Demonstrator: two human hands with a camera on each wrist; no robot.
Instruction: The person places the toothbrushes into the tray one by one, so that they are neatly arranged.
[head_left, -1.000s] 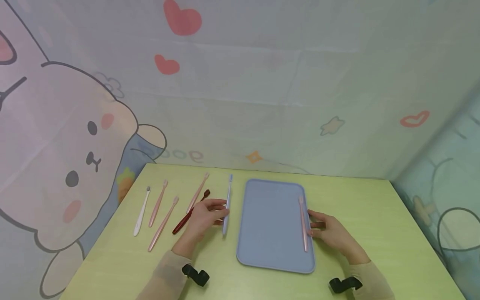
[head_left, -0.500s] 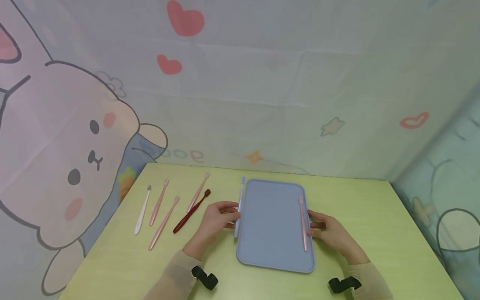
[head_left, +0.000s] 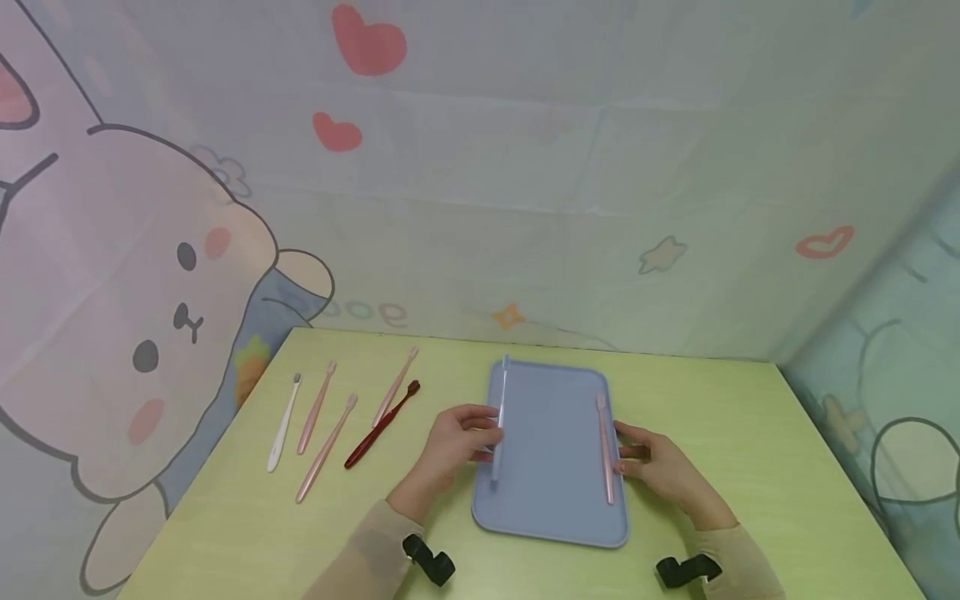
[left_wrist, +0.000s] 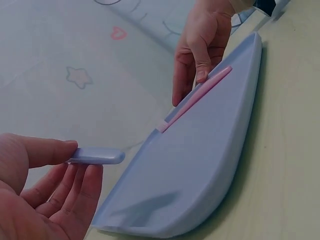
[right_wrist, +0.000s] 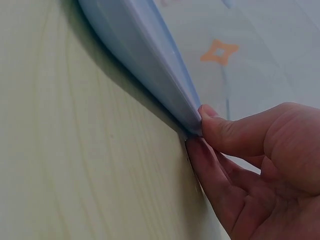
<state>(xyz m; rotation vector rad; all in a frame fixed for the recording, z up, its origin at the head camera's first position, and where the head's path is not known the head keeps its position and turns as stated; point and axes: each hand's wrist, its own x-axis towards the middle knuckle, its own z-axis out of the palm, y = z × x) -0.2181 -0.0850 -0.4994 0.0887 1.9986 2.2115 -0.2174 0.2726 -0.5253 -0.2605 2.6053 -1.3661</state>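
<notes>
My left hand pinches a light blue toothbrush between thumb and fingers, over the left side of a blue tray. In the left wrist view the rounded handle end sticks out past my fingertips, and a shadow falls on the tray below. A pink toothbrush lies in the tray along its right edge. My right hand holds that same edge; in the right wrist view the thumb presses on the tray rim with fingers beneath it.
Left of the tray, on the pale green table, lie a white toothbrush, a dark red toothbrush and several pink toothbrushes. A patterned cloth hangs behind the table's back edge.
My left hand has carried the light blue toothbrush rightward, from the table beside the dark red toothbrush to over the tray's left side. My right hand has stayed at the tray's edge.
</notes>
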